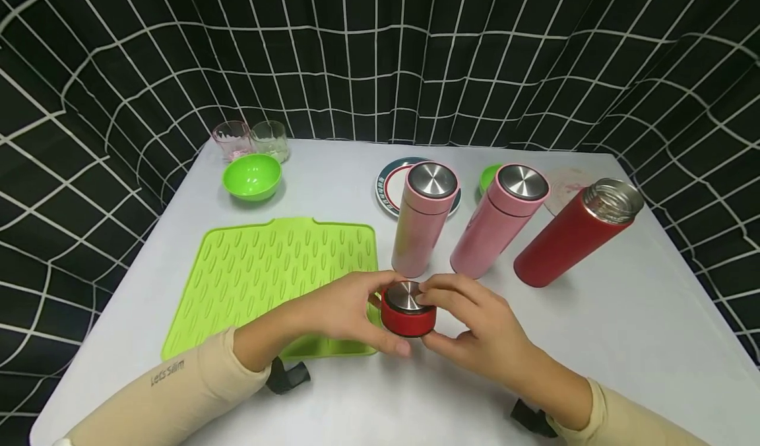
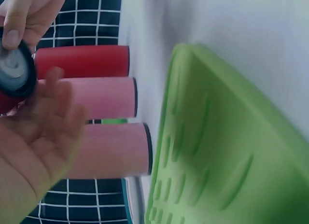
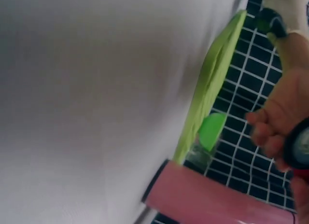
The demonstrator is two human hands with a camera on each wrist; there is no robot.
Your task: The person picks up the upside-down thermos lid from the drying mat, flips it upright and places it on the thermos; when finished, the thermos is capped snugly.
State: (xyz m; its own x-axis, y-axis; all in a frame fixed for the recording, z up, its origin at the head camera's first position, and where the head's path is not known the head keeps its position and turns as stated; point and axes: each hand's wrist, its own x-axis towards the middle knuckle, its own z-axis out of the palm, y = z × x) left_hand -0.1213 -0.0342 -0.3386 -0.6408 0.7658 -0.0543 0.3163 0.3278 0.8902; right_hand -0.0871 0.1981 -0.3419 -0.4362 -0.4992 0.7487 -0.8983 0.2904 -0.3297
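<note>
red lid held between both hands

we see the red lid (image 1: 407, 310) in front of the nearer pink flask (image 1: 423, 220), low over the desk (image 1: 623, 327); whether it touches the desk we cannot tell. the left hand (image 1: 344, 311) curls its thumb and fingers round the lid's left side, and the right hand (image 1: 481, 330) pinches its right side and steel top, so both grips are closed on the lid. the green mat (image 1: 267, 274) lies just left of the lid, under part of the left hand. beyond the nearer pink flask stands a second pink flask (image 1: 499, 218), and right of that the red flask (image 1: 576, 231), open at the mouth and without a cap.

the risk, as we judge it: the lid is small and smooth, held mostly at fingertips, so it could slip and roll off across the desk. the flasks stand close behind the hands; a careless lift could knock the nearer pink one into the other. the open red flask could tip if bumped.
</note>
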